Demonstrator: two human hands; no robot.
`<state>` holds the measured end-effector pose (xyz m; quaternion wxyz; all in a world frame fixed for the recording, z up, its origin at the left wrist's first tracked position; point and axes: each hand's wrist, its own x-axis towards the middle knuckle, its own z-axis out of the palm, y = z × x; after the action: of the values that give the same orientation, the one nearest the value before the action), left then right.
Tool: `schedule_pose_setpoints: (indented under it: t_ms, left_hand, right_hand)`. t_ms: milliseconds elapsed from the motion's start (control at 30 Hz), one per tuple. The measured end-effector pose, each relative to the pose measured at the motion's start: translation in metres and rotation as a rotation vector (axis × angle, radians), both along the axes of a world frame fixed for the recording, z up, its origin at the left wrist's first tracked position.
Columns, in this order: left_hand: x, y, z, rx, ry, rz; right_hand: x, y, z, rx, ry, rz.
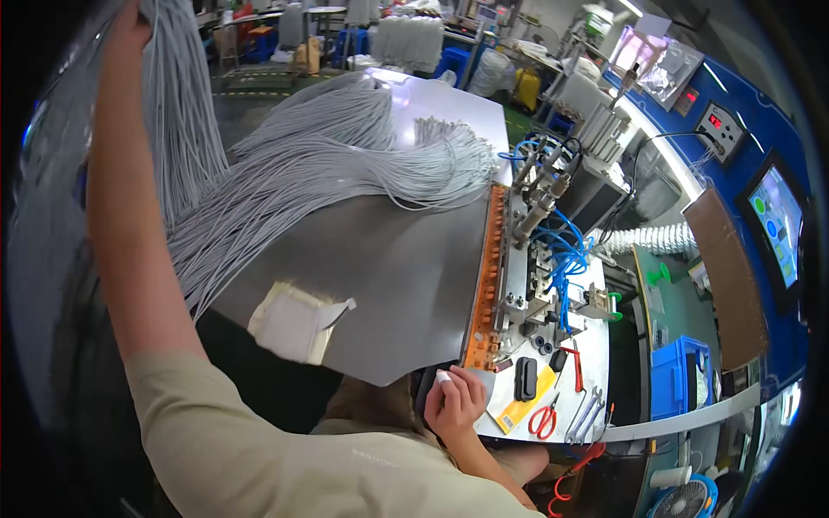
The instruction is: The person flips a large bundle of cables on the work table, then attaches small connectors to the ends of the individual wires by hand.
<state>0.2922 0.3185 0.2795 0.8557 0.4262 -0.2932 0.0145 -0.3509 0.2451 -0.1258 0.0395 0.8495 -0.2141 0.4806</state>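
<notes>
My left arm is stretched far up along the left side. My left hand [131,28] is at the upper edge beside a hanging bundle of grey cables [180,104], and its fingers are mostly hidden. Low in the middle, my right hand [458,401] is closed with curled fingers by the near end of an orange toothed strip [485,285]. White wrapping covers one fingertip; whatever the fingers may hold is hidden. A large spread of grey cables [345,168] lies across the dark metal worktop [389,268], with trimmed ends bunched at the right.
Right of the strip stands a machine with metal cylinders [540,211] and blue air tubes [566,259]. Red-handled scissors [543,420], wrenches [587,414] and a black case [525,378] lie nearby. A white pad [289,326] is on the worktop. A touchscreen [775,220] is far right.
</notes>
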Motion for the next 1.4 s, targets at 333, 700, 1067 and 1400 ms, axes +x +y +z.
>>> schedule_pose_setpoints:
  t_ms: [333, 700, 1067, 1400]
  left_hand:
    - [-0.182, 0.078, 0.052, 0.031, -0.199, 0.054]
    - [-0.418, 0.040, 0.008, 0.510, -1.024, -0.139]
    - [-0.433, -0.022, -0.002, 0.161, -1.123, -0.132]
    - [-0.444, -0.085, 0.026, -0.160, -0.384, -1.627]
  right_hand:
    - [-0.026, -0.013, 0.001, 0.508, -0.169, 0.391]
    - [0.031, -0.041, 0.283, 0.456, -0.346, 0.860]
    - [0.022, -0.053, 0.378, 0.358, -0.139, 0.391]
    - [0.031, -0.026, 0.368, -0.001, 0.691, 0.110]
